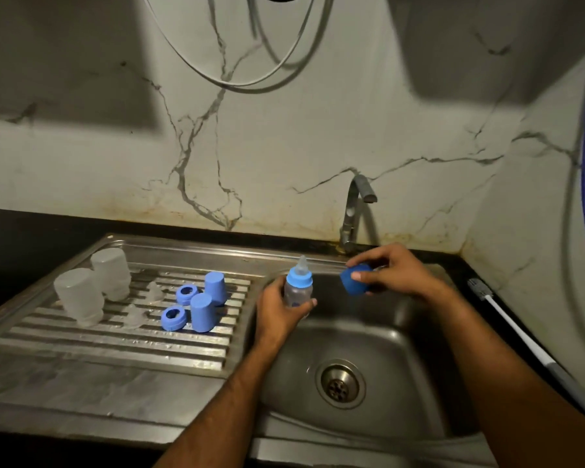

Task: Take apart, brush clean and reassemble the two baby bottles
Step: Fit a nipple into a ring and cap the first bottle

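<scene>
Bottle [298, 293] upright over the sink [402, 349] near its left rim, left hand [281, 310] wrapped round the body, ring and teat on. Right hand [390, 273] pinches the cap [353, 281] just beside it, probably so drips fall in the basin. Other parts dry on the drainboard [115, 346].

Three bottles [298, 292], three caps [201, 312], two rings [173, 318], one brush [507, 319]
</scene>
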`<move>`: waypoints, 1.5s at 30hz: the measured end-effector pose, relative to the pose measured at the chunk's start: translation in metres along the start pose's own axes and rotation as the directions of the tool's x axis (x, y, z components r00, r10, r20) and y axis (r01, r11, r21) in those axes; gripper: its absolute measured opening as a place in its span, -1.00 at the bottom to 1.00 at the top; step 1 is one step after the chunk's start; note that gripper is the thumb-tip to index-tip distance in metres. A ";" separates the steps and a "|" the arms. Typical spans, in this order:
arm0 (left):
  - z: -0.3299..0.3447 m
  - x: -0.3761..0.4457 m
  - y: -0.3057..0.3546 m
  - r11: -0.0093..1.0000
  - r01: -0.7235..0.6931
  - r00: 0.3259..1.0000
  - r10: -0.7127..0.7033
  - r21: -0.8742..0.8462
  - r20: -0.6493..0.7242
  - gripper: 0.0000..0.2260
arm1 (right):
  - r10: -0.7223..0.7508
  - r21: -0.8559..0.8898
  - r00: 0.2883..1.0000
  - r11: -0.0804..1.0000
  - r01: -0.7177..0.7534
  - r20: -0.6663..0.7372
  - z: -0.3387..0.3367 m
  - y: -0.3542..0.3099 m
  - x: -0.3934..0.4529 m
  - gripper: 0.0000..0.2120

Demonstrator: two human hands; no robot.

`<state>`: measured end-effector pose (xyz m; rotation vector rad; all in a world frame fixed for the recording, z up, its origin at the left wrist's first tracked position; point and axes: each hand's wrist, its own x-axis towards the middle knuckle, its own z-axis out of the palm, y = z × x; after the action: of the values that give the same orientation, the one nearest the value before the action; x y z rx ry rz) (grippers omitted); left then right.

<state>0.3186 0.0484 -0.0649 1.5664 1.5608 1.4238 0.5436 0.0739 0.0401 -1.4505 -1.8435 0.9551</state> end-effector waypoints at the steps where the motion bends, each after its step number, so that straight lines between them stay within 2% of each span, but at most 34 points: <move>1: 0.002 -0.001 -0.003 1.000 0.012 1.000 -0.012 0.005 0.002 -0.57 | -0.002 0.107 1.000 0.994 0.003 -0.010 -0.004 0.000 -0.003 -0.78; 2: 0.004 -0.001 -0.006 1.000 0.023 1.000 -0.023 0.009 0.006 -0.55 | -0.001 0.275 1.000 0.962 0.008 -0.025 -0.007 0.004 -0.005 -0.76; 3: 0.006 -0.001 -0.007 0.999 0.030 0.999 -0.030 0.011 0.011 -0.54 | 0.012 0.484 1.000 0.875 0.003 -0.027 -0.008 0.008 -0.006 -0.74; 4: 0.007 -0.001 -0.009 0.999 0.034 0.999 -0.034 0.014 0.016 -0.53 | 0.042 0.688 0.999 0.726 -0.011 -0.028 -0.005 0.015 -0.006 -0.72; 5: 0.007 -0.001 -0.009 0.999 0.032 0.999 -0.033 0.016 0.019 -0.53 | 0.088 0.778 0.996 0.626 -0.049 -0.008 0.002 0.029 -0.003 -0.69; 6: 0.007 -0.001 -0.009 1.000 0.024 1.000 -0.024 0.015 0.020 -0.53 | 0.214 0.765 0.976 0.623 -0.163 0.033 0.014 0.042 0.000 -0.68; 7: 0.007 -0.001 -0.009 1.000 0.016 1.000 -0.016 0.012 0.022 -0.54 | 0.380 0.564 0.924 0.753 -0.338 0.047 0.027 0.058 0.000 -0.70; 8: 0.006 -0.001 -0.009 1.000 0.010 1.000 -0.010 0.009 0.021 -0.55 | 0.476 0.205 0.878 0.856 -0.474 0.042 0.042 0.072 -0.005 -0.72; 9: 0.005 0.000 -0.009 1.000 0.005 1.000 -0.005 0.006 0.018 -0.56 | 0.552 -0.126 0.834 0.827 -0.548 -0.005 0.054 0.081 -0.007 -0.75; 10: 0.004 0.001 -0.009 1.000 0.002 1.000 -0.002 0.001 0.017 -0.57 | 0.608 -0.305 0.792 0.747 -0.591 -0.044 0.059 0.088 -0.006 -0.77; 11: 0.003 0.001 -0.009 1.000 0.000 1.000 0.000 -0.003 0.015 -0.57 | 0.632 -0.397 0.775 0.703 -0.590 -0.032 0.063 0.093 -0.006 -0.79; 13: 0.002 0.002 -0.009 1.000 -0.003 1.000 0.003 -0.004 0.009 -0.56 | 0.631 -0.337 0.775 0.723 -0.604 -0.035 0.058 0.088 -0.002 -0.78; 16: 0.004 0.002 -0.008 1.000 0.020 1.000 -0.020 0.010 0.019 -0.52 | 0.514 -0.328 0.842 0.776 -0.538 -0.165 0.045 0.068 -0.004 -0.75; 19: 0.006 0.003 -0.006 0.999 0.025 0.999 -0.026 0.023 0.038 -0.49 | 0.365 -0.277 0.919 0.877 -0.392 -0.147 0.037 0.052 -0.002 -0.76; 22: 0.009 0.004 -0.006 1.000 0.011 0.999 -0.012 0.014 0.046 -0.49 | 0.150 -0.250 0.974 0.949 -0.189 -0.168 0.030 0.026 -0.001 -0.60; 26: 0.012 0.005 -0.007 0.999 -0.027 0.998 0.026 0.020 0.054 -0.49 | -0.082 -0.198 0.970 0.980 0.037 -0.228 0.029 -0.014 -0.003 -0.48; 29: 0.013 0.006 -0.007 0.999 -0.045 0.996 0.044 0.013 0.076 -0.49 | -0.217 -0.280 0.954 0.948 0.155 -0.206 0.034 -0.033 0.001 -0.44; 33: 0.012 0.005 -0.008 0.999 -0.035 0.997 0.037 -0.026 0.071 -0.49 | -0.261 -0.354 0.953 0.915 0.193 -0.155 0.043 -0.046 0.007 -0.45; 39: 0.011 0.008 -0.009 0.998 -0.032 0.998 0.035 -0.049 0.059 -0.48 | -0.300 -0.375 0.943 0.899 0.229 -0.144 0.044 -0.054 0.015 -0.46; 45: 0.013 0.008 -0.008 0.994 -0.075 0.993 0.081 -0.076 0.085 -0.49 | -0.258 -0.492 0.966 0.841 0.223 -0.005 0.055 -0.056 0.018 -0.50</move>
<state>0.3258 0.0613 -0.0738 1.6404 1.3956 1.4164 0.4646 0.0734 0.0555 -1.4529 -2.2531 0.3121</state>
